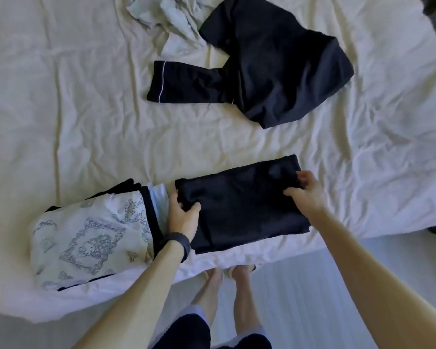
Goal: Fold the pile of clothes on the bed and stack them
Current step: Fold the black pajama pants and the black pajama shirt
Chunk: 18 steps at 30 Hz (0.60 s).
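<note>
Two hands hold one folded dark garment [239, 210], which lies at 6 o'clock on the bed [61, 109], close to the near edge. The left hand [183, 217] pinches its left end, thumb on top and fingers [174, 201] curled round the edge. The right hand [306, 191] pinches the far right corner in the same way, fingers bent over the cloth. A grip at both ends looks meant to keep the layers together, so that the piece can be lifted flat without coming undone.

Its likely place is the stack [91, 238] at 8 o'clock, just beside the garment. A printed white piece tops the stack, with dark layers and a light blue edge showing beneath it. The left hand sits between garment and stack, and the left forearm, with a dark wristband [180, 241], crosses the stack's right edge. I judge that the garment must therefore rise and pass over that side, not slide across.

Unfolded work lies farther off. A dark shirt [269, 71] with thin white piping on its sleeve is spread loosely at 12 to 1 o'clock, well apart from the hands. A pale crumpled garment [166, 16] touches its upper left side at 11 o'clock (partly cut off by the frame). Nothing lies between the hands and the stack. Bare feet stand on the floor [312, 285] below the bed's edge.
</note>
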Tool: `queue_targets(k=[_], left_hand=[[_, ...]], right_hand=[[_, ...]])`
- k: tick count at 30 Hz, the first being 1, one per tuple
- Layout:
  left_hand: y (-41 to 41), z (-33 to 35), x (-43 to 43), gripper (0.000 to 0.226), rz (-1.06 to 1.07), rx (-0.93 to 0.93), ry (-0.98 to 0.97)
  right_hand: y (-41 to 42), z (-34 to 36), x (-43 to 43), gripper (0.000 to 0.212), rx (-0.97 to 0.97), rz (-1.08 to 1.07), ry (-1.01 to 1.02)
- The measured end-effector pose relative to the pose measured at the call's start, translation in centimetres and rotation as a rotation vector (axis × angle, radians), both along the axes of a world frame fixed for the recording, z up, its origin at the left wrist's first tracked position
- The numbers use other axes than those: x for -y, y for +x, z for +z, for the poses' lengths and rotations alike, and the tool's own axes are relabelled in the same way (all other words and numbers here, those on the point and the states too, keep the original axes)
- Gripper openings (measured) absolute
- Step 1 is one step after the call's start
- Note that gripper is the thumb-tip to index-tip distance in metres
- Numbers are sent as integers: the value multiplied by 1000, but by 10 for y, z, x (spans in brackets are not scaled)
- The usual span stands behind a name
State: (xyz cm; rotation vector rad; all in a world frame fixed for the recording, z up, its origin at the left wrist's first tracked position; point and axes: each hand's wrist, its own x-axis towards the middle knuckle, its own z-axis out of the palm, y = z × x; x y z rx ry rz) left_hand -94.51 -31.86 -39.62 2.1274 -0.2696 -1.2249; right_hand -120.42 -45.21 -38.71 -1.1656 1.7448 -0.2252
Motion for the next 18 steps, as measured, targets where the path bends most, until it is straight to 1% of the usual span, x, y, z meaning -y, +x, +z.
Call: queue_targets(k=[1,3,4,5,7,9,11,13,15,18], left_hand=[[-2,-3,1,44,23,-5,-6],[-5,-6,1,41,38,10,6],[-6,-6,2,44,29,22,16],[-7,-7,3,47,20,35,30],[-7,-6,2,51,14,64,41],[-8,-5,2,54,17,97,45],[-9,-5,3,56,13,122,42],[-10,-5,4,56,-5,142,53],[-10,-7,6,56,-24,174,68],[-13,-11,5,56,-51,217,98]], right_hand=[[2,-4,0,36,7,-35,-1],[6,-7,2,57,-13,-80,-13],[7,-7,4,61,-44,-77,-16],[8,-7,6,58,-77,-55,-18],[7,-9,10,38,-139,-1,-26],[3,-10,14,19,-158,7,-56],[-1,-11,14,12,-153,-1,-86],[-2,-8,14,16,-151,9,-100],[-2,-7,14,27,-175,54,-96],[-2,-6,16,39,-293,129,-118]])
